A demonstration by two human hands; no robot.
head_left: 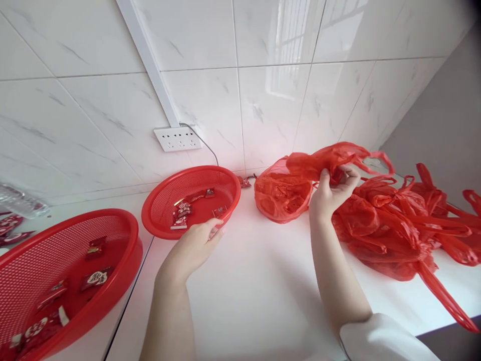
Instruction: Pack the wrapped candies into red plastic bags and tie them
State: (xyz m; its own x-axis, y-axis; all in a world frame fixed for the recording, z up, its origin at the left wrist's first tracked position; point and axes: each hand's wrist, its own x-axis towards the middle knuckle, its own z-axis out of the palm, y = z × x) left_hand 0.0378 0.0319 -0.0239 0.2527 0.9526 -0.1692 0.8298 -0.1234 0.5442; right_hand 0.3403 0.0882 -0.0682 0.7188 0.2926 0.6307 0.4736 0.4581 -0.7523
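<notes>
My left hand [197, 245] is closed at the near right rim of a red plastic basket [150, 213], its fingertips pressed together there. Several small wrapped snack packets [183, 209] lie on the bottom of that basket. Raised above the table, my right hand [336, 190] pinches a crumpled red plastic bag [341, 153] between thumb and fingers. The bag's handle loops stick out to the right. Just left of that hand, a red plastic bag with its mouth spread [283, 198] stands on the table; its contents are hard to make out.
A heap of red plastic bags [394, 230] covers the right side. At the left stands a larger red basket [130, 225] with several packets inside. One small packet [245, 182] lies by the tiled wall. A power strip [178, 139] and a clear bottle [22, 200] also show.
</notes>
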